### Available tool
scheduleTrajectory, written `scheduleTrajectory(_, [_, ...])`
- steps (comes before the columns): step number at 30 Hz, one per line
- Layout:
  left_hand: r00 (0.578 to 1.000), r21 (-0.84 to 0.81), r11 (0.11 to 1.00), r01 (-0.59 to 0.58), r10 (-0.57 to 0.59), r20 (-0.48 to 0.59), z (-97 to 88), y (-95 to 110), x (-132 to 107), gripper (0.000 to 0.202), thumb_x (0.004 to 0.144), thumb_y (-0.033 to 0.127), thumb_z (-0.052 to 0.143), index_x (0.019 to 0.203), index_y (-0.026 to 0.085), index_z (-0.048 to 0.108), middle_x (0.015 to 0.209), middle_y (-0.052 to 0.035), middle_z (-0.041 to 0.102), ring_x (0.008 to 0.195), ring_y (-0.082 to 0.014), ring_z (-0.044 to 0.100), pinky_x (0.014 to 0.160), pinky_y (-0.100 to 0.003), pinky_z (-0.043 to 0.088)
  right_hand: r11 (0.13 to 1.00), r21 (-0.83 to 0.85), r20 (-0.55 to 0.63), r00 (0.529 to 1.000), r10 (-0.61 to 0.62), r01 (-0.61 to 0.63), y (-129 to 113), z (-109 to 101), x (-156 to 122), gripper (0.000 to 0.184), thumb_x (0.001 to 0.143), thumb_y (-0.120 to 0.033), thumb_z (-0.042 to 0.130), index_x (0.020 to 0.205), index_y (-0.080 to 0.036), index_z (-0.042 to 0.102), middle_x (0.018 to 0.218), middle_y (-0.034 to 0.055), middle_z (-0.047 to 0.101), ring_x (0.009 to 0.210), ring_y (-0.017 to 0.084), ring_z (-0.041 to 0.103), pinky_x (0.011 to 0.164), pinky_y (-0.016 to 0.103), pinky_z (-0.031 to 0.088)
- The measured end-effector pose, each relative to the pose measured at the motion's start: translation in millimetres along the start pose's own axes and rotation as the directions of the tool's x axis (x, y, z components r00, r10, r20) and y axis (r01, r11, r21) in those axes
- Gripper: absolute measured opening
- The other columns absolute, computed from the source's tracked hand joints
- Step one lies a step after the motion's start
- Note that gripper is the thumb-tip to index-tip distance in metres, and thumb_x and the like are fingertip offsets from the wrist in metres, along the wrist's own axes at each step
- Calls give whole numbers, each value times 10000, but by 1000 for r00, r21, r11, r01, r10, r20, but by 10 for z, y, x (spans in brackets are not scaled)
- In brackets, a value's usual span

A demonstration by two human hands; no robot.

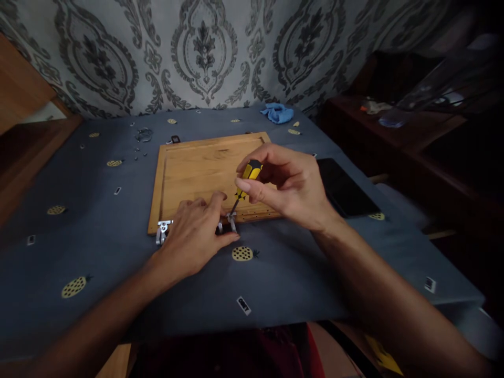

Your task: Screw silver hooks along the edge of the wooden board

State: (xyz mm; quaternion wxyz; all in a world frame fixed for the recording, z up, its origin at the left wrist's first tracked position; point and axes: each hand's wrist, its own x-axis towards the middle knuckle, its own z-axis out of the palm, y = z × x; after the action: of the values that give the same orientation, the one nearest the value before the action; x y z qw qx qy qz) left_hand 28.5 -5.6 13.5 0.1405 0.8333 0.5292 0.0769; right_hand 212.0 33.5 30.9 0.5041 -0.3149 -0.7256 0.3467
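Observation:
My right hand (291, 184) pinches a small screwdriver (249, 176) with a yellow and black handle. The screwdriver leans, and its thin shaft runs down to a silver metal bracket (232, 218) at the front edge of a wooden board (197, 173). Over that same edge my left hand (197, 231) is curled, its index finger and thumb on either side of the metal hardware. A second silver bracket (162, 231) shows left of the left hand, near the board's corner. What lies beneath the left palm is hidden. Small dark holes dot the board's front edge to the right.
A dark flat tablet-like panel (346, 187) lies right of the board. Behind are a crumpled blue cloth (277, 113), a bundle of metal rings (144, 135) and several tiny parts (137, 154). A dark clip-like piece (175, 139) touches the board's back edge. Patterned cloth covers the table (98, 226).

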Motion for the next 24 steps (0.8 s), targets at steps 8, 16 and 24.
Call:
scheduleTrajectory(8, [1000, 12, 1000, -14, 14, -23, 10, -4, -8, 471, 851, 410, 741, 1174, 163, 503, 997, -94, 725, 999, -354, 648, 887, -503, 467, 998, 70, 54, 999, -6, 2, -23, -41, -2, 286, 753, -408, 829, 789, -167, 679, 651, -29, 562, 557, 86, 529, 472, 226, 435])
scheduleTrajectory(16, [1000, 21, 1000, -6, 6, -22, 17, -2, -9, 507, 853, 415, 737, 1215, 159, 491, 1011, -99, 727, 959, -356, 645, 866, -504, 474, 997, 31, -136, 989, -66, 70, 18, 92, -29, 360, 710, -420, 858, 701, -194, 578, 638, -47, 548, 495, 63, 477, 418, 225, 392])
scheduleTrajectory(24, [1000, 24, 1000, -10, 10, -29, 27, -16, -11, 516, 850, 416, 739, 1225, 165, 488, 1011, -104, 725, 991, -353, 645, 880, -498, 471, 994, -37, -233, 966, -111, 105, -3, 74, -26, 369, 728, -385, 852, 688, -211, 529, 581, -65, 482, 430, 40, 433, 382, 215, 338])
